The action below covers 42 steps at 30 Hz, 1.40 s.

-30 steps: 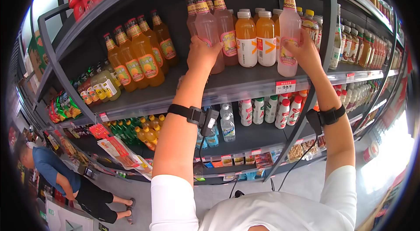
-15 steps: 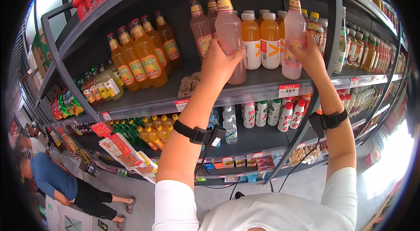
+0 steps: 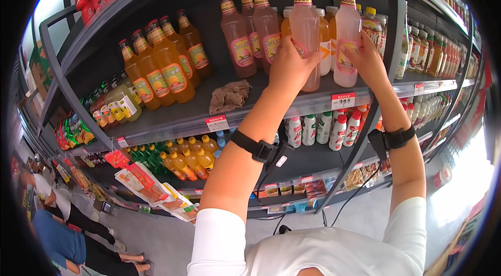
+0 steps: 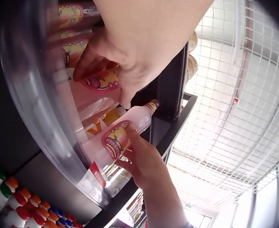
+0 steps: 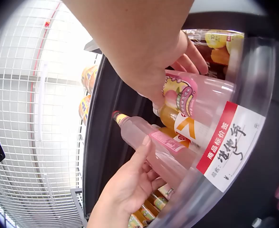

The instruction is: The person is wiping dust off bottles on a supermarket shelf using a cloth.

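Note:
In the head view my left hand [image 3: 293, 67] grips a pink drink bottle [image 3: 306, 22] round its middle, holding it upright in front of the orange juice bottles [image 3: 324, 30]. My right hand [image 3: 369, 66] holds a second pink bottle [image 3: 348, 21] at its label, near the shelf's front edge. Both bottles have red caps and yellow neck bands. In the right wrist view the left thumb lies across the front of its bottle [image 5: 153, 147]. The left wrist view shows the right thumb on the other bottle's label [image 4: 115, 142]. Further left, several more pink bottles [image 3: 241, 41] stand together.
A crumpled brown cloth [image 3: 229, 96] lies on the shelf [image 3: 177, 109], with orange soda bottles [image 3: 172, 67] left of it. A dark upright post [image 3: 395, 30] rises just right of my right hand. Price tags [image 3: 343, 100] line the front edge. People [image 3: 57, 234] stand at lower left.
My left hand has carried a pink bottle rightward from the pink group to in front of the orange juices. The right hand stays on its bottle. The brown cloth has come fully into view.

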### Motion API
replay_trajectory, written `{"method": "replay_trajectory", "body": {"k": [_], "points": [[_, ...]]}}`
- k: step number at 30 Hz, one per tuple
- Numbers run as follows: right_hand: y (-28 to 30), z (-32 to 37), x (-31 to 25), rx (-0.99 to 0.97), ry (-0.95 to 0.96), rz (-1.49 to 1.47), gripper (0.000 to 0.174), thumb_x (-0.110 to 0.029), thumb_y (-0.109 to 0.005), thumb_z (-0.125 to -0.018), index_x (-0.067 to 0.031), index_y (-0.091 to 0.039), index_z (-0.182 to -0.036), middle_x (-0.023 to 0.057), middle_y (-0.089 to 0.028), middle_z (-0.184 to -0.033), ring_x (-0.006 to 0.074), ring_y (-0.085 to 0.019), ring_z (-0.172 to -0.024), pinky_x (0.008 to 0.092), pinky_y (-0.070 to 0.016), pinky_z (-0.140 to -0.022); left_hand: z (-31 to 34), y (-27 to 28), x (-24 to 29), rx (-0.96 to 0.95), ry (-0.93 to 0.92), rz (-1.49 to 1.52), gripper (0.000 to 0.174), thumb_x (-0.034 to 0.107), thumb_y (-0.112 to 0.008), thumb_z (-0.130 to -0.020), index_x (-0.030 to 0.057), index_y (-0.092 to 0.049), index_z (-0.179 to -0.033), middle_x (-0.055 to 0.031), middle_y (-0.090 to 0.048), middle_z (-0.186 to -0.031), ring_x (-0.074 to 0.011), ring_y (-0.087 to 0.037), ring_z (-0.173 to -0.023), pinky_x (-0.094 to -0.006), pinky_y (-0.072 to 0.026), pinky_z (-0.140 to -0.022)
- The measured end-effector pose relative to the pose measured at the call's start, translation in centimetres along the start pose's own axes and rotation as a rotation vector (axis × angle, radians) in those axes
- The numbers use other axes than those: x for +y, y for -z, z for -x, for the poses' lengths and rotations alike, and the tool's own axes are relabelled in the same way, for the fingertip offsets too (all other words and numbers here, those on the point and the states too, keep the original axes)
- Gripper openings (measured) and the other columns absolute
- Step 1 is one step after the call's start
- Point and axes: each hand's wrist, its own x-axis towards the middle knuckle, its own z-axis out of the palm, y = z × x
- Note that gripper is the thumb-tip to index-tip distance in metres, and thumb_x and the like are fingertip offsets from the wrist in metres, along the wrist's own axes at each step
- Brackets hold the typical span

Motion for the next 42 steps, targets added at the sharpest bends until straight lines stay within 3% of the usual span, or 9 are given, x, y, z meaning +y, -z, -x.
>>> {"method": "replay_trajectory", "body": {"k": [3,6,10,17,19,25,30,39,42], "points": [[-0.2,0.0,-0.2,0.049,0.009,-0.101,0.066,-0.031,-0.069,-0.086,-0.0027,-0.042,-0.139,0.0167,-0.057,-0.125,0.0264,-0.063,-0.105,0.0351,-0.0494,-0.088,-0.1,0.1,-0.4,0.002,-0.066,0.027,0.082,0.04,-0.078,-0.076,-0.008,-0.039,-0.131,-0.025,-0.058,-0.119,-0.0336,-0.062,-0.106,-0.0389,-0.0504,-0.089],[0.1,1.6,-3.2,0.419,0.153,0.125,0.057,-0.024,-0.069,-0.086,-0.0074,-0.048,-0.136,0.0128,-0.057,-0.119,0.0231,-0.062,-0.1,0.0324,-0.0496,-0.087,0.9,2.4,0.1,0.07,-0.094,-0.105,0.085,0.037,-0.077,-0.078,-0.0072,-0.034,-0.137,-0.0249,-0.056,-0.121,-0.0318,-0.062,-0.106,-0.038,-0.0509,-0.088],[-0.8,2.0,-8.7,0.211,0.316,-0.077,0.047,-0.018,-0.066,-0.086,-0.0088,-0.055,-0.13,0.0125,-0.056,-0.116,0.0237,-0.06,-0.102,0.0337,-0.0494,-0.089,2.7,7.5,-0.2,-0.029,0.023,0.065,0.08,0.031,-0.075,-0.082,-0.0024,-0.034,-0.141,-0.0208,-0.055,-0.118,-0.0245,-0.061,-0.105,-0.0349,-0.0519,-0.085],[-10.1,-4.1,-15.3,-0.078,0.392,0.044,0.063,-0.032,-0.068,-0.084,-0.005,-0.049,-0.137,0.017,-0.06,-0.118,0.0292,-0.063,-0.104,0.0375,-0.0507,-0.088,5.8,14.4,-2.8,-0.049,0.137,0.168,0.068,0.024,-0.072,-0.085,0.0028,-0.039,-0.141,-0.0175,-0.055,-0.121,-0.0231,-0.06,-0.107,-0.035,-0.0514,-0.088],[-12.3,-6.4,-17.6,-0.261,0.215,0.1,0.068,-0.037,-0.067,-0.083,0.0004,-0.047,-0.136,0.0218,-0.061,-0.119,0.0339,-0.063,-0.106,0.0409,-0.0506,-0.09,6.6,15.8,-3.8,-0.029,0.153,0.203,0.066,0.022,-0.071,-0.086,0.0032,-0.039,-0.141,-0.0161,-0.055,-0.121,-0.0226,-0.06,-0.107,-0.0349,-0.0512,-0.088],[-20.3,-10.9,-20.6,0.041,0.142,0.394,0.069,-0.051,-0.066,-0.082,0.0038,-0.053,-0.121,0.0223,-0.059,-0.121,0.0353,-0.063,-0.109,0.0436,-0.0517,-0.088,8.8,20.3,-6.5,-0.023,0.204,0.247,0.065,0.018,-0.07,-0.087,0.0034,-0.039,-0.141,-0.0158,-0.055,-0.12,-0.0213,-0.06,-0.105,-0.0343,-0.0512,-0.088],[-21.7,-12.4,-21.5,0.067,-0.039,0.341,0.074,-0.061,-0.064,-0.081,0.0011,-0.055,-0.12,0.02,-0.065,-0.113,0.0312,-0.065,-0.106,0.043,-0.0525,-0.087,9.7,23.1,-8.5,-0.003,0.203,0.24,0.065,0.017,-0.07,-0.087,0.0029,-0.039,-0.141,-0.0168,-0.056,-0.119,-0.0218,-0.061,-0.103,-0.0348,-0.0516,-0.088],[-21.8,-12.4,-21.4,0.134,0.009,0.444,0.056,-0.046,-0.061,-0.082,-0.0004,-0.061,-0.115,0.0175,-0.065,-0.115,0.0332,-0.064,-0.108,0.0439,-0.0522,-0.088,9.3,23.6,-10.9,-0.009,0.181,0.33,0.063,0.016,-0.069,-0.087,0.0014,-0.039,-0.141,-0.0168,-0.056,-0.118,-0.0212,-0.062,-0.101,-0.0339,-0.0526,-0.087],[-19.8,-11.0,-21.6,0.148,0.036,0.386,0.06,-0.05,-0.06,-0.083,0.0008,-0.06,-0.114,0.0213,-0.066,-0.111,0.0373,-0.064,-0.105,0.0441,-0.0506,-0.089,9.1,23.3,-11.5,-0.03,0.18,0.352,0.063,0.015,-0.069,-0.087,0.0013,-0.039,-0.141,-0.0166,-0.056,-0.118,-0.0206,-0.062,-0.1,-0.0329,-0.053,-0.086]]}}
